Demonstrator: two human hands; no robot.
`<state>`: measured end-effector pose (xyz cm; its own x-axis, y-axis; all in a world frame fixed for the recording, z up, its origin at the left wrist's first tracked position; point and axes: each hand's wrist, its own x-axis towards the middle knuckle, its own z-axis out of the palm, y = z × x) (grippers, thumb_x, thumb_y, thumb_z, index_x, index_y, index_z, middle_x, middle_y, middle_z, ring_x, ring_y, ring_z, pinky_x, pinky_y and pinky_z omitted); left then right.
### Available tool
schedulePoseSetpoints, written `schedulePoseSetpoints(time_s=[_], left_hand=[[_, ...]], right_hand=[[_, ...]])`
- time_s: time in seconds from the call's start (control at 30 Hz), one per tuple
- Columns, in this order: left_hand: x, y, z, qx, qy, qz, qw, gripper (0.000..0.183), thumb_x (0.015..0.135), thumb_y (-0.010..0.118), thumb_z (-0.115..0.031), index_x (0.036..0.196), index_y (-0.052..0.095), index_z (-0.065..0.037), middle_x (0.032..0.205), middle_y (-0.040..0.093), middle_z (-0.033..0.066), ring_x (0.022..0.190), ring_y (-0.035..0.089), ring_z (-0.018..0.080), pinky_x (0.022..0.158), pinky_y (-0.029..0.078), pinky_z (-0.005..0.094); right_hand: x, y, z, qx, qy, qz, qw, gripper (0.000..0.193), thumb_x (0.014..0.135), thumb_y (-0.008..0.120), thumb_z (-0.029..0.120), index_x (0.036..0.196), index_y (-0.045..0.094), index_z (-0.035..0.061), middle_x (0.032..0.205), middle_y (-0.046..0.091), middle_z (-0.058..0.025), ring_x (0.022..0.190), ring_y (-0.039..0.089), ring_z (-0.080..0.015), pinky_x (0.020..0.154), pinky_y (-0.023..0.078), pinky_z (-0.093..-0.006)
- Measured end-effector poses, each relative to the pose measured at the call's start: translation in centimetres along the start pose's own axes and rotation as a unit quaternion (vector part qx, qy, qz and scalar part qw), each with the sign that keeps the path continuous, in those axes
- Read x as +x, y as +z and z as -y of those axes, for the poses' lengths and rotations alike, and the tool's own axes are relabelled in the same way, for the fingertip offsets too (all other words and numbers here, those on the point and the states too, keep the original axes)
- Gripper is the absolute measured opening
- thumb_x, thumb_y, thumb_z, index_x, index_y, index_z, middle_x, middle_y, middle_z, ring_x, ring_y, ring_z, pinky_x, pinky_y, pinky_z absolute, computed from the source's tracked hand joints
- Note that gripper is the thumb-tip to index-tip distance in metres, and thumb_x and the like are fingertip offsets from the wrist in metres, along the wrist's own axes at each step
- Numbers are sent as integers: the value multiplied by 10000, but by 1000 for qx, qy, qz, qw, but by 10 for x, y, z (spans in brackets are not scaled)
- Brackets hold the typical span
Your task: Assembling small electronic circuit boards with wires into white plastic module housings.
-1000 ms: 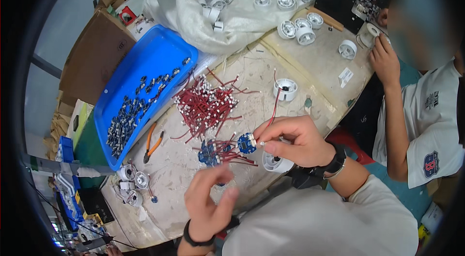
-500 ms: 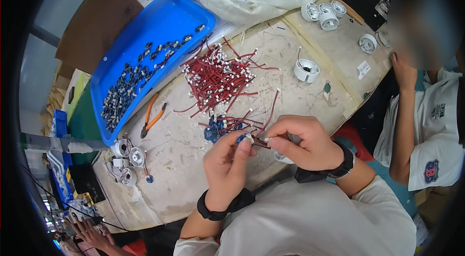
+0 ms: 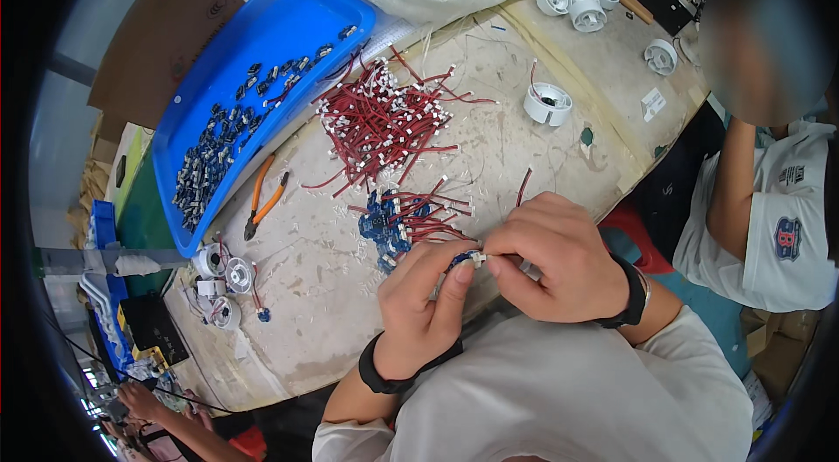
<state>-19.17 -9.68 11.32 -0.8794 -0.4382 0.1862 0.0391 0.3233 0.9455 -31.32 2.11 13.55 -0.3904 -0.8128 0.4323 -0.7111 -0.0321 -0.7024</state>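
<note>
My left hand (image 3: 421,306) pinches a small blue circuit board (image 3: 465,258) between thumb and fingertips. At the board's right edge, the closed fingertips of my right hand (image 3: 559,265) hold a white plug (image 3: 480,260), touching the board or very close to it. A dark red cable (image 3: 524,187) sticks up behind my right hand; its lower part is hidden. Just beyond my hands lies a cluster of blue boards (image 3: 384,222) with red cables attached. Farther off is a tangled heap of red cables (image 3: 384,125) with white plugs.
A blue tray (image 3: 288,20) of small boards stands at left, with orange-handled cutters (image 3: 265,200) beside it. White round housings (image 3: 548,104) are scattered about the table (image 3: 489,156). A co-worker (image 3: 769,200) sits at right; another person's arm (image 3: 188,431) shows lower left.
My right hand has brought the white plug leftward against or close to the board in my left hand. More of the board cluster shows. The whole view has shifted slightly.
</note>
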Motion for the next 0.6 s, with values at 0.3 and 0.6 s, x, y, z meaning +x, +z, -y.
schedulePoseSetpoints(time_s=[0.3, 0.6], left_hand=[[-1, 0, 2, -25, 7, 7, 1000, 139, 810, 548, -52, 919, 575, 30, 768, 580, 129, 640, 552, 213, 588, 435, 269], [-2, -3, 3, -15, 22, 30, 999, 155, 826, 534, -69, 926, 568, 45, 780, 562, 114, 627, 556, 165, 565, 439, 242]], right_hand=[[-1, -2, 2, -20, -5, 13, 1000, 111, 656, 592, 47, 720, 505, 73, 628, 517, -37, 570, 519, -219, 539, 373, -316], [-3, -1, -1, -26, -24, 14, 999, 111, 655, 593, 38, 716, 505, 69, 631, 504, -34, 571, 512, -214, 538, 376, -315]])
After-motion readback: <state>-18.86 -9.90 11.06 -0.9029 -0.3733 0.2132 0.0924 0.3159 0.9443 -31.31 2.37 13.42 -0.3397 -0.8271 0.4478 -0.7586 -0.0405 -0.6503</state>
